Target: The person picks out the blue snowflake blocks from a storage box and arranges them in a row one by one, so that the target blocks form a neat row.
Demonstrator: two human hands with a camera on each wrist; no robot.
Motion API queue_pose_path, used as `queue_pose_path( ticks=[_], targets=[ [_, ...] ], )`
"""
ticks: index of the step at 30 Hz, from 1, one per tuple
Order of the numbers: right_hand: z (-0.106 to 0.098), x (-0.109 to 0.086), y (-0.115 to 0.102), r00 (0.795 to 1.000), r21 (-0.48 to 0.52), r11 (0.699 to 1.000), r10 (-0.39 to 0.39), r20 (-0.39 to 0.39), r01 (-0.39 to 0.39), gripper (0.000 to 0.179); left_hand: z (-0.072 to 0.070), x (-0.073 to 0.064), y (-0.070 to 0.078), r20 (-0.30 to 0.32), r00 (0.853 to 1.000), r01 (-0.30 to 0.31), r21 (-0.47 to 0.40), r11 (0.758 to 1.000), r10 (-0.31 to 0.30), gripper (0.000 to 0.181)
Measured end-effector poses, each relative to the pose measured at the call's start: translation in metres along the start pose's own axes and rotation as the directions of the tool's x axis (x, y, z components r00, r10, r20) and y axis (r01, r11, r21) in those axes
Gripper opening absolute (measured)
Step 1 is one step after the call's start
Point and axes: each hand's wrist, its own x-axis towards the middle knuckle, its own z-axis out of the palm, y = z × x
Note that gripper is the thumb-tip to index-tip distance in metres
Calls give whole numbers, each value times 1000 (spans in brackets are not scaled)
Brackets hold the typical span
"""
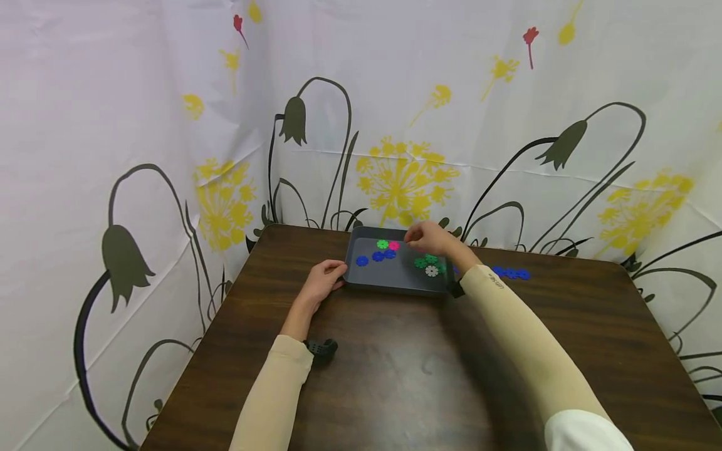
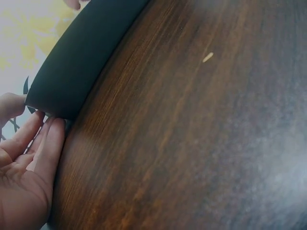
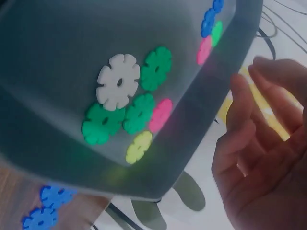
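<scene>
Because the right forearm (image 1: pixel 521 338) crosses the tabletop (image 1: pixel 395 363) in the head view, it covers part of a blue run of pieces (image 1: pixel 511 273) at the tray's 3 o'clock and clips one green disc (image 1: pixel 442 268). The tray (image 1: pixel 395 289), dark grey, shallow and round-cornered, lies at the tabletop's far edge. Notched, flower-like discs lie inside: a light green one (image 1: pixel 383 243) and a pink one (image 1: pixel 393 246) toward 11 o'clock, three blue ones (image 1: pixel 378 256) toward 9 to 10, and dark green ones around a white one (image 1: pixel 431 271) toward 4. The left hand (image 1: pixel 323 279) has its grip clamped on the tray's corner at 8 o'clock; the right hand (image 1: pixel 431 238) is over the 1 o'clock side.

In the left wrist view, the thumb lies on the rim with fingers below; the wall hides every disc. A pale sliver (image 2: pixel 207 57) at 1 o'clock on the tabletop is not discernible from the head.

The right wrist view reveals a second pink disc (image 3: pixel 160 115) and a yellow one (image 3: pixel 138 147), hidden from the head camera. The right hand's grip is slack, fingers loosely bent, with nothing visible between the fingertips. At 1 o'clock, the farthest blue disc is cut off.
</scene>
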Motion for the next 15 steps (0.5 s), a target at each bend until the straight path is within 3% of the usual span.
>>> queue_pose_path(
  ticks=[6, 15],
  targets=[
    [13, 18, 4, 996, -96, 994, -52, 73, 59, 26, 3, 0, -1, 7, 1000, -6, 3, 1000, 6, 43],
    [29, 37, -6, 990, -200, 978, -29, 135, 56, 29, 0, -1, -1, -4, 1000, 1, -14, 1000, -2, 41]
  ],
)
